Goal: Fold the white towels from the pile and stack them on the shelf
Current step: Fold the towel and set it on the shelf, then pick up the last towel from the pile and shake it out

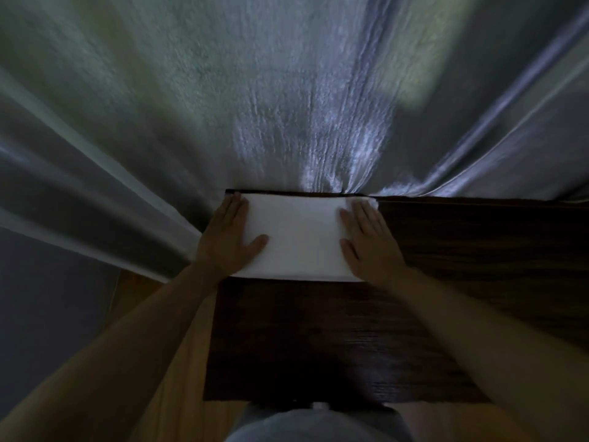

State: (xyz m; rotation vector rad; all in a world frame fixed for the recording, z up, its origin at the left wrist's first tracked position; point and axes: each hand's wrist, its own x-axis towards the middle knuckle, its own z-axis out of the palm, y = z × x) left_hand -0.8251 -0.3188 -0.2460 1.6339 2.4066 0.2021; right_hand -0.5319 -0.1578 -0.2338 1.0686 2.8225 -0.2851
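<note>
A folded white towel [298, 237] lies flat on a dark wooden surface [318, 339], pushed up against its far edge. My left hand [228, 237] rests flat on the towel's left end, fingers together and pointing away from me. My right hand [366, 240] lies flat on the right end, palm down. Neither hand grips the towel; both press on top of it. The towel looks like a neat rectangle with a straight near edge.
A large blurred pale cloth [287, 90] hangs close behind the wooden surface and fills the upper view. The wood continues to the right [494, 250]. Light wooden floor [140, 301] shows at the lower left. The scene is dim.
</note>
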